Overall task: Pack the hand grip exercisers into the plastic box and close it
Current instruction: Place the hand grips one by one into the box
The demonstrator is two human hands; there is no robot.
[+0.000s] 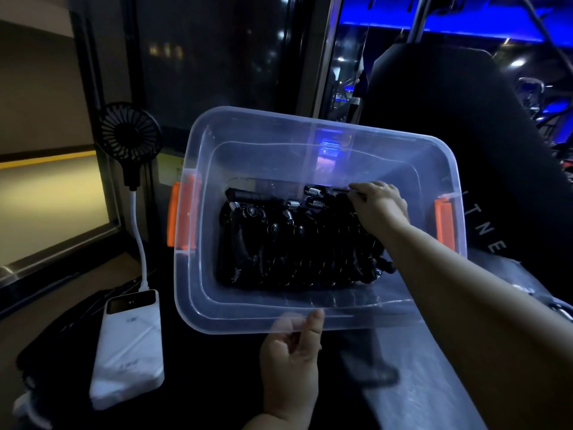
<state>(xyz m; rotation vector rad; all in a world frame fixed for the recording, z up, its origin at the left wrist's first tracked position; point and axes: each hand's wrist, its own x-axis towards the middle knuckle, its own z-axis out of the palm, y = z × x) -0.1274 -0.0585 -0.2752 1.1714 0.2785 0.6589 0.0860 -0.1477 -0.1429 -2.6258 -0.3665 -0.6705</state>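
Box (310, 125) of clear plastic is seen open in the centre of the frame, with black hand grip exercisers (294, 249) piled inside. One exerciser (331, 190) — at the upper right of the pile — is gripped by the right hand (381, 209). The near rim is pinched by the left hand (291, 355), thumb on top.

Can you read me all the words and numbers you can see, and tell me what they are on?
"ITNE": white letters on the black seat pad, beside the plastic box; the rest of the word is hidden.
Power bank: the screen digits and a faint logo are too blurred to read.
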